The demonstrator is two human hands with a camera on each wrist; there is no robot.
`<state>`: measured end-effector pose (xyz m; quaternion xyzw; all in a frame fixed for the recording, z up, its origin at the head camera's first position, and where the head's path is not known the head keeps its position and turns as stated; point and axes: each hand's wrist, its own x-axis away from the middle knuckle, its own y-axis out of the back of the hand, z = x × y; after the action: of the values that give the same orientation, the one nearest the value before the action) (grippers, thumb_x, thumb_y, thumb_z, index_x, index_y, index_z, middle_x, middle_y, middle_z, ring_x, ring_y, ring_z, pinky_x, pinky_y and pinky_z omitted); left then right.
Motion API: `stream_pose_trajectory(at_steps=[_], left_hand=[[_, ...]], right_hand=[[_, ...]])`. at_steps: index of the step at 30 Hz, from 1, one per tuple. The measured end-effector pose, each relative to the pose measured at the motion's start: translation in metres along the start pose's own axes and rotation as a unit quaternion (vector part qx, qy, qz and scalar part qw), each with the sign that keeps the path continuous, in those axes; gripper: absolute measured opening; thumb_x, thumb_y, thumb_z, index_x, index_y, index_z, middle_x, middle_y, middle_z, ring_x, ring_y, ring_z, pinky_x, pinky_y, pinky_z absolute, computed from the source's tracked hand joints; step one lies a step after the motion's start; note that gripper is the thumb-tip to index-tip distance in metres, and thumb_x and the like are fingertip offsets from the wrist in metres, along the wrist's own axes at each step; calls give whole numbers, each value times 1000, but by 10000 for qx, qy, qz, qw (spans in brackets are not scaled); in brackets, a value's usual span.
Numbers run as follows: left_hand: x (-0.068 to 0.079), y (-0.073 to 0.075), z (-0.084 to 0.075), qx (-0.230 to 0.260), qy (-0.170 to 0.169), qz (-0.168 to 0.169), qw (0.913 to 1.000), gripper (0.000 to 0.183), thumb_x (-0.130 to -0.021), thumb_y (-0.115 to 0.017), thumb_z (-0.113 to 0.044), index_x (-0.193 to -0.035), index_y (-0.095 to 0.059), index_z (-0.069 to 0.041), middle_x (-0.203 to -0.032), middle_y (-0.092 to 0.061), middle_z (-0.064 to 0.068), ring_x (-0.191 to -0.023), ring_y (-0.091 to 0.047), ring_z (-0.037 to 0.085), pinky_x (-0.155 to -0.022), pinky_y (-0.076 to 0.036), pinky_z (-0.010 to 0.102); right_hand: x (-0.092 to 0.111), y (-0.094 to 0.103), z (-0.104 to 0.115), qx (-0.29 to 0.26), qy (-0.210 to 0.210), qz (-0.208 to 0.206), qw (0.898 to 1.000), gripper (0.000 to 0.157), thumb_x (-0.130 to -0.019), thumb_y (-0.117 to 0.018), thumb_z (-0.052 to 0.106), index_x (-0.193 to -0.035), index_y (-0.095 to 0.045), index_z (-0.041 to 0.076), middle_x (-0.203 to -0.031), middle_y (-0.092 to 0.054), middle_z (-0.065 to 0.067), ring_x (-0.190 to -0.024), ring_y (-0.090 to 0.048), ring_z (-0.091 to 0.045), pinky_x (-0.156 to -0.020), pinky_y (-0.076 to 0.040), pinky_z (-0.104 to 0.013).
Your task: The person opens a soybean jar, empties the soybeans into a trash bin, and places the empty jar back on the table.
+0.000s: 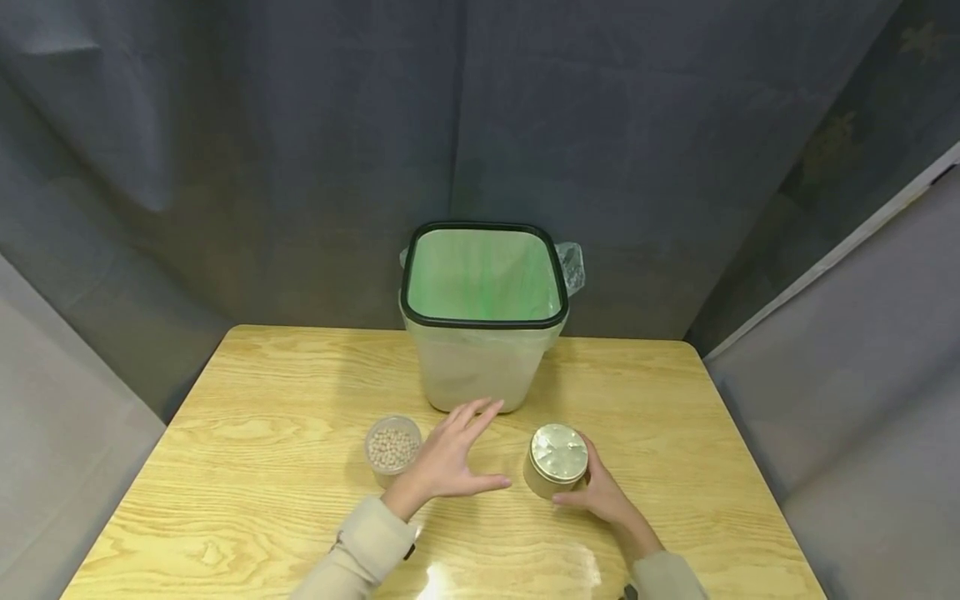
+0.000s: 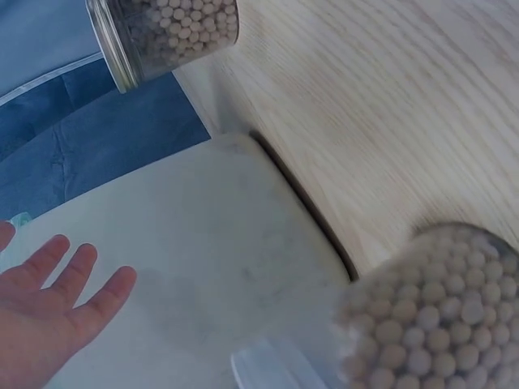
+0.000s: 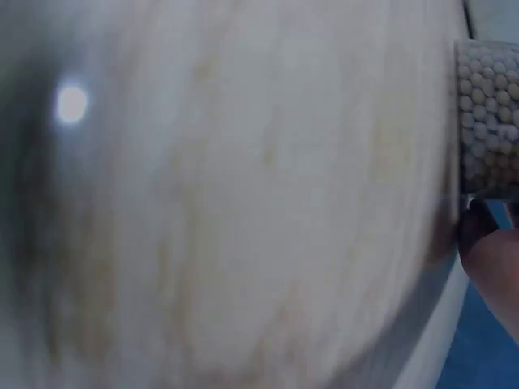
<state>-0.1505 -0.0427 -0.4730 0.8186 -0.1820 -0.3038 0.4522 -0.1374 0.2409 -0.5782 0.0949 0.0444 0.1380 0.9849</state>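
Note:
A clear jar with a gold-coloured metal lid (image 1: 558, 454) stands right of centre, and pale round beads show through the wall of this lidded jar (image 2: 199, 32) in the left wrist view. My right hand (image 1: 600, 492) grips it from the right, thumb in front and fingers on the far side. In the right wrist view that jar (image 3: 491, 121) is partly cut off beside the hand (image 3: 496, 263). An uncovered jar of similar beads (image 1: 393, 450) is on the left. My left hand (image 1: 453, 462) hovers just right of it, fingers spread, holding nothing.
A whitish bin (image 1: 480, 367) with a black rim and a green-tinted inside stands behind the hands at the table's back edge. Clear plastic bag material (image 1: 572, 267) sticks out at its side. Grey curtains (image 1: 315, 167) surround the wooden table (image 1: 285, 500).

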Motion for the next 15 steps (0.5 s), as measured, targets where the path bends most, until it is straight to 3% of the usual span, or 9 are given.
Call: stream_pose_trajectory(at_steps=[3, 6, 15], left_hand=[[-4, -1, -1, 76, -17, 30, 10000, 97, -70, -63, -63, -146, -19, -22, -142, -33, 7, -125, -35, 24, -94, -39, 46], [-6, -3, -2, 203, -89, -35, 9997, 99, -70, -65, -61, -146, -18, -22, -141, -34, 7, -126, -35, 23, -94, -39, 45], [-11, -7, -3, 335, -201, -126, 9992, 99, -70, -67, -60, -146, -18, -19, -141, -35, 7, -125, -36, 23, -96, -37, 44]], right_hand=[[-3, -2, -4, -190, -75, 102, 9997, 107, -60, -81, 0, -143, -14, 8, -140, -27, -24, -129, -18, -42, -100, -1, -63], [-5, -4, -8, -210, -161, 35, 9996, 107, -58, -83, 1, -142, -16, 10, -138, -31, -21, -127, -24, -41, -101, -8, -61], [-7, -3, -9, 499, -235, -402, 9977, 103, -52, -88, 10, -137, -30, 10, -130, -45, -17, -120, -40, -37, -100, -23, -56]])
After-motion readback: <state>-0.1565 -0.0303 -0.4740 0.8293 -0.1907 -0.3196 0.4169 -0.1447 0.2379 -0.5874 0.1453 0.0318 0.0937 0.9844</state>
